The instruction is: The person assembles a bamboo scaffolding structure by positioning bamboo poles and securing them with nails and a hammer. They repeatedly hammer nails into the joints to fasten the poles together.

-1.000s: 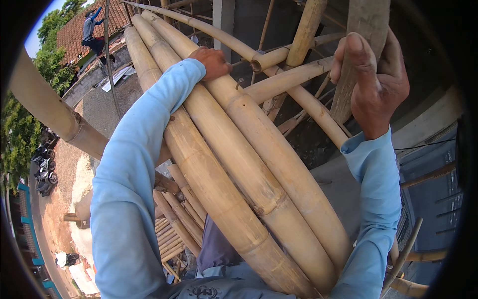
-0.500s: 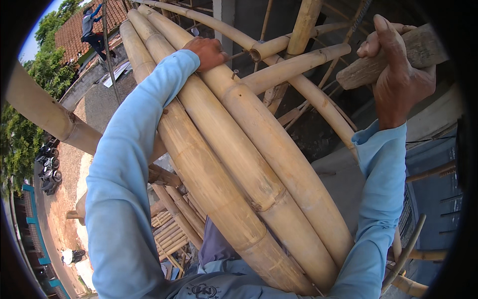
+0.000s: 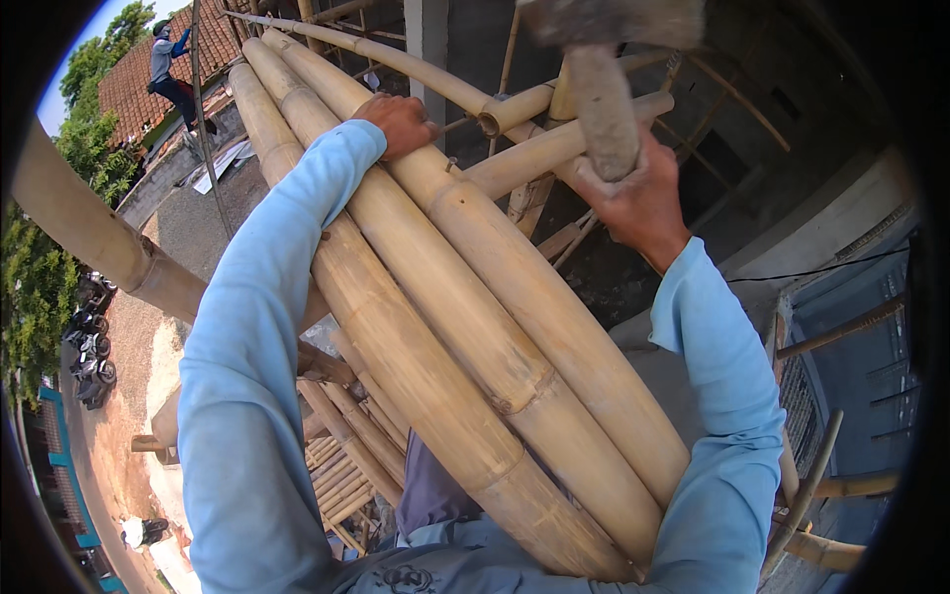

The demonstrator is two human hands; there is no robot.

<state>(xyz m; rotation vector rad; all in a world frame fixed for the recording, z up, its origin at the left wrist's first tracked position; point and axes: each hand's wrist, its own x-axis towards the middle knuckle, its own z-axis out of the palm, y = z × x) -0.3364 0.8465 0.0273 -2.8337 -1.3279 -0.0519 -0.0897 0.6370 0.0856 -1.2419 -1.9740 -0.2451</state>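
Note:
Three thick bamboo poles (image 3: 435, 247) lie side by side, running from the far left toward my body. My left hand (image 3: 398, 127) grips the right-hand pole near its far end, fingers curled over it. Close by that hand, a nail (image 3: 451, 164) sticks up from the same pole. My right hand (image 3: 638, 193) is closed round the wooden handle (image 3: 606, 114) of a hammer, raised right of the nail and apart from the poles. The hammer head (image 3: 618, 18) is blurred and cut off by the top edge. Under the right-hand pole runs a cross pole (image 3: 534, 158).
More bamboo scaffolding surrounds me, including a thick pole (image 3: 89, 223) on the left and a cut pole end (image 3: 500, 117) ahead. Far below are parked motorcycles (image 3: 91, 342). Another person (image 3: 170, 69) is on a leaning pole at the far left. A grey concrete column (image 3: 427, 59) stands ahead.
My right hand has swung left and slightly down, bringing the hammer from the right toward the nail. Its head now shows at the top. My left hand keeps its grip on the pole.

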